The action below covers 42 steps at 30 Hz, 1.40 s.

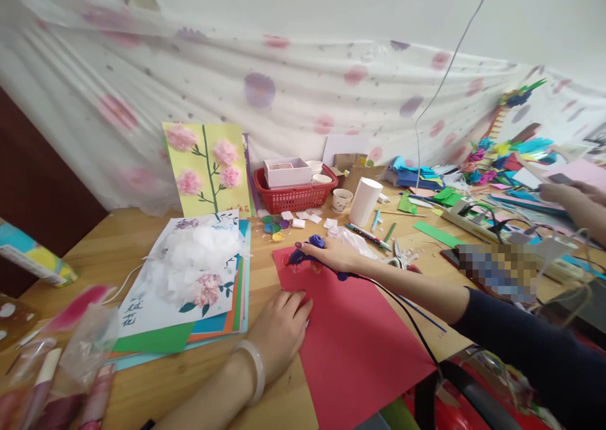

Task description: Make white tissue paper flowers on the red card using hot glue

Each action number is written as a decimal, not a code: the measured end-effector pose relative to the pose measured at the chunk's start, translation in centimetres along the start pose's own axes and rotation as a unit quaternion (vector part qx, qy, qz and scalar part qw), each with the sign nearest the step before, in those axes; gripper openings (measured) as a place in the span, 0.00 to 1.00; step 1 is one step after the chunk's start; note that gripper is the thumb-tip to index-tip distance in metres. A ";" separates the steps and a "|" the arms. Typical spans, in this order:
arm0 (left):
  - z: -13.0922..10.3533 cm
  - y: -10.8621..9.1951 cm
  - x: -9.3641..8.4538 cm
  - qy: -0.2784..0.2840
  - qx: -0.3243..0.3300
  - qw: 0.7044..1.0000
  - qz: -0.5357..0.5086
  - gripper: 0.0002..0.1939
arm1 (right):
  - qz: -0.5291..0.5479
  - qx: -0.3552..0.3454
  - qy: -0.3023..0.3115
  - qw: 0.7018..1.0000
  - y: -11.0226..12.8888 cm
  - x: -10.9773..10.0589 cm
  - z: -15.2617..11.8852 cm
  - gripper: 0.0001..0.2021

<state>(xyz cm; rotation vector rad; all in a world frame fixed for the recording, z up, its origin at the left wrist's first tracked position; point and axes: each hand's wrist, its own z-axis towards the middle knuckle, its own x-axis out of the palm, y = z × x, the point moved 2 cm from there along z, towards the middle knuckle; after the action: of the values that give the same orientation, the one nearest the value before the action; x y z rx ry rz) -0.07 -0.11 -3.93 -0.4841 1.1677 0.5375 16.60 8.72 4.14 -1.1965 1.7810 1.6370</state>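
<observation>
glue gun of blue plastic (297,256), likely light, best held by its handle (343,276), is clamped in the right grip (334,253) over red rectangular paper (353,348); left grip (283,321) lies unclenched at its edge.

The right hand (331,253) covers much of the dark-blue plastic glue gun (316,240), whose blurred tip may or may not touch the large red paper sheet (360,348), itself cut off at the bottom edge. The left hand's (284,322) palm is hidden. White fluffy cotton (199,256) conceals part of the white flower-painted sheet (146,310). Pixelation masks the flat dark rectangular object (453,259). The left edge crops the blue-and-yellow cylindrical container (33,253).
</observation>
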 end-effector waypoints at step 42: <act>-0.1 0.1 -0.1 -0.013 0.004 1.000 -0.001 0.17 | 0.046 -0.014 0.001 0.999 -1.6 -0.1 -0.2 0.35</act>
<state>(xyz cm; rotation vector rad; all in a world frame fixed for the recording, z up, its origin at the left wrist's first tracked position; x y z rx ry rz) -0.22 -0.05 -3.91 -0.4697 1.1430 0.5347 18.04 8.68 3.32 -1.1437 1.8449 1.7180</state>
